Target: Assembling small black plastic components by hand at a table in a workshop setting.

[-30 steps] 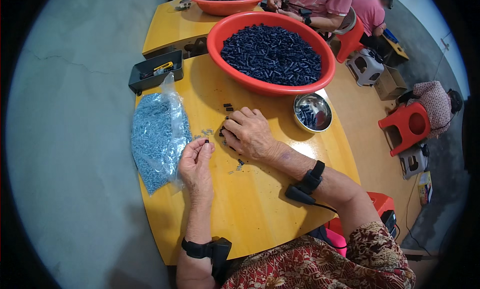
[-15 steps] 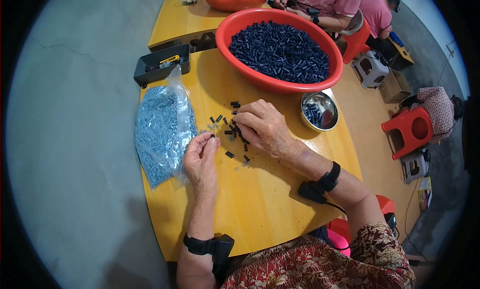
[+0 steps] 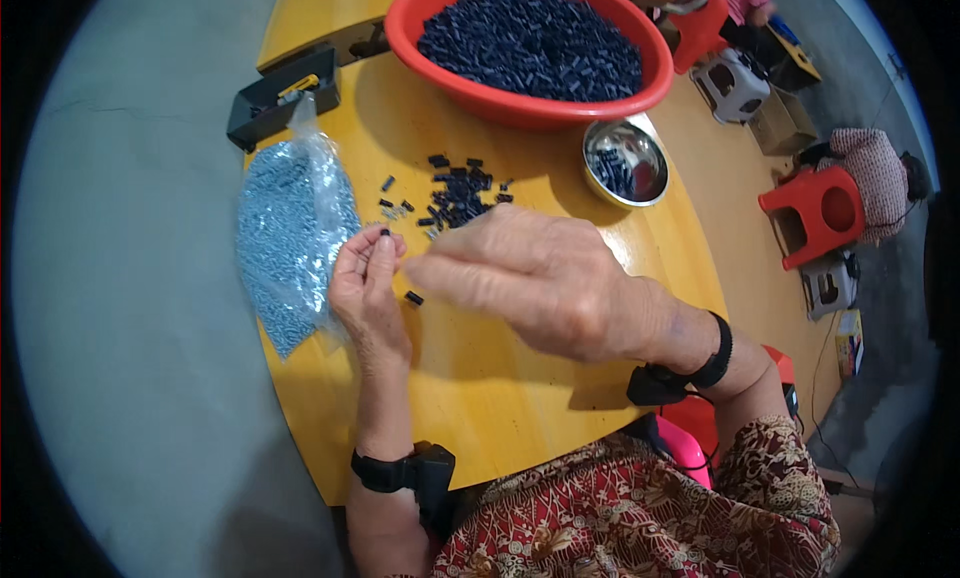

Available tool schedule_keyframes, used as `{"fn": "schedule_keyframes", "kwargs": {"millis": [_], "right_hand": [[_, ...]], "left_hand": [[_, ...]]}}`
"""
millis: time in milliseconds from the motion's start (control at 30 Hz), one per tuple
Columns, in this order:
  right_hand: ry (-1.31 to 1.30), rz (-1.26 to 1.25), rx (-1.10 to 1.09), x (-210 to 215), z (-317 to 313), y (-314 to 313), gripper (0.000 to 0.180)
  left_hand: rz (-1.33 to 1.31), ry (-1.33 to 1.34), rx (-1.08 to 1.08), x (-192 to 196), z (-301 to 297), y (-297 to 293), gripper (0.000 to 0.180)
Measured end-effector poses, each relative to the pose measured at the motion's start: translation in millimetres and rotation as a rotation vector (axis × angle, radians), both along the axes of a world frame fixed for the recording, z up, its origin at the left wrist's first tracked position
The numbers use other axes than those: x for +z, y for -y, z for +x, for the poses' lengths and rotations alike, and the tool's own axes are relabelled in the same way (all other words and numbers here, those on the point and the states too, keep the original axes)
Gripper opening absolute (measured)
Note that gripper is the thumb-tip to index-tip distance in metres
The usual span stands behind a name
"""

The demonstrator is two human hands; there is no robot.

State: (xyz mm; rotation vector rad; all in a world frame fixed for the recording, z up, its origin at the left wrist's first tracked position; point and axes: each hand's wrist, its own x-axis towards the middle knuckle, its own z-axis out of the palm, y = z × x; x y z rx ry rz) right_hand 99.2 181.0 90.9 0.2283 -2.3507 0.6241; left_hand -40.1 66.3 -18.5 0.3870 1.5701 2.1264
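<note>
My left hand (image 3: 372,283) is closed in a pinch around a small black cylindrical piece (image 3: 385,233), whose end shows above the fingertips. To its right, my right hand (image 3: 545,283) hovers above the table, blurred, fingers drawn together; anything between its fingertips is hidden. Beyond the hands lies a loose pile of small black cylindrical pieces (image 3: 460,193), partly covered by my right hand. A few tiny clear or silvery bits (image 3: 393,213) are scattered at the pile's left. One single black piece (image 3: 414,298) rests between my two hands.
A clear bag of small bluish parts (image 3: 290,248) lies along the yellow table's (image 3: 480,418) left edge. Behind it is a dark tray (image 3: 262,108) with a yellow cutter. A large red basin (image 3: 530,108) of black pieces and a metal bowl (image 3: 600,193) stand farther back. People sit beyond.
My right hand has lifted off the pile and come nearer to me, toward the left hand, uncovering more of the pile. My left hand still pinches the black piece. The whole view has shifted.
</note>
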Motion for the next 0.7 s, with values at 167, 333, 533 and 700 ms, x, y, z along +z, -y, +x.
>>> {"fn": "schedule_keyframes", "kwargs": {"millis": [167, 333, 533, 700], "right_hand": [[-0.205, 0.114, 0.069, 13.7, -2.4, 23.3, 0.028], [-0.210, -0.116, 0.251, 48.9, 30.9, 72.6, 0.020], [-0.655, -0.395, 0.314, 35.4, 21.0, 103.0, 0.026], [-0.643, -0.545, 0.172, 37.1, 40.4, 110.3, 0.031]], "left_hand": [[-0.030, 0.090, -0.041, -16.0, -19.1, 3.3, 0.020], [-0.030, -0.063, -0.029, -7.1, -9.0, -1.3, 0.018], [-0.022, -0.101, 0.030, -9.5, -10.6, 2.3, 0.020], [0.064, -0.063, 0.056, -6.2, 11.6, -18.8, 0.019]]}}
